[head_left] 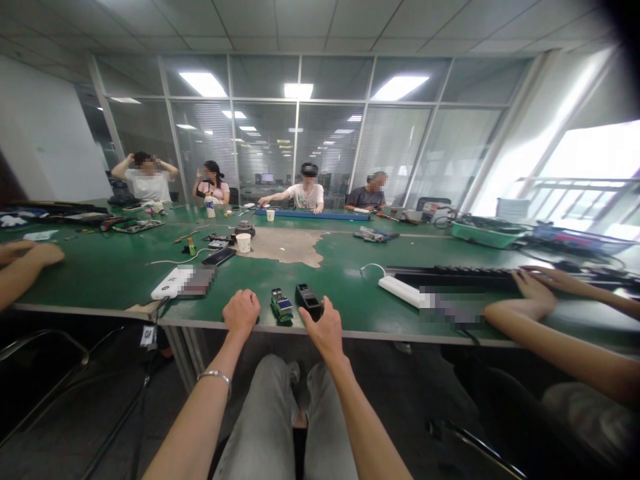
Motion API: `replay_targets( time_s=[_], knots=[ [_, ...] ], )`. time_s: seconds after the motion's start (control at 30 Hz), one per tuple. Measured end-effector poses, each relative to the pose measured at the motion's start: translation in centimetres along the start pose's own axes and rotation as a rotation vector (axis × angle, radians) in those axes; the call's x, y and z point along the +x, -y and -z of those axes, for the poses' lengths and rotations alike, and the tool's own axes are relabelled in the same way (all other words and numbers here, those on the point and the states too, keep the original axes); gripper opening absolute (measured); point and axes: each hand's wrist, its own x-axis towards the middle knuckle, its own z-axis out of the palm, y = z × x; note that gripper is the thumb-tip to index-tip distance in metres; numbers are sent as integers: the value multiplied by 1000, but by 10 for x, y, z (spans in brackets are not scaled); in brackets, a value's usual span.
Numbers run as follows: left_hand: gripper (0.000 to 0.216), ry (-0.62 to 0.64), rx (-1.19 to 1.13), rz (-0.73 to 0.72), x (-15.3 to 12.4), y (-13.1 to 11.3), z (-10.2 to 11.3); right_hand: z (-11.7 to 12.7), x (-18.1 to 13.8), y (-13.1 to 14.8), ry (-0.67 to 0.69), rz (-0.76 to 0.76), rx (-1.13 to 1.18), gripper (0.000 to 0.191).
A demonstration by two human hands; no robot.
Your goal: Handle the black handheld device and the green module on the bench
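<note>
My left hand (241, 310) rests on the table's near edge with its fingers curled into a loose fist; nothing shows in it. To its right lies a green circuit board (281, 307) with a small blue-white screen, apart from both hands. A black plastic case (309, 300) sits beside the board. Around the case's near end, my right hand (326, 327) has its thumb on the left and its fingers along the right side, partly hiding that end.
The green table (350, 287) has a worn tan patch with a paper cup (243, 243). A white power strip (400, 292) lies at right, near a neighbour's arms (525, 300). Another person's hand (40, 257) is at far left. Several people sit across.
</note>
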Motion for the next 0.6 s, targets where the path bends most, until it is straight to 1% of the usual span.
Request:
replay_targets(
  time_s=[0.2, 0.4, 0.5, 0.6],
  knots=[
    [41, 11, -4, -1, 0, 0, -1, 7, -3, 2, -15, 18, -9, 72],
    [36, 5, 10, 4, 0, 0, -2, 6, -6, 5, -23, 66, -6, 47],
    [36, 1, 15, 12, 0, -1, -2, 8, -5, 6, -29, 13, 36, 43],
    [35, 6, 15, 27, 1, -1, -2, 14, 1, 13, -22, -126, 142, 44]
  ],
)
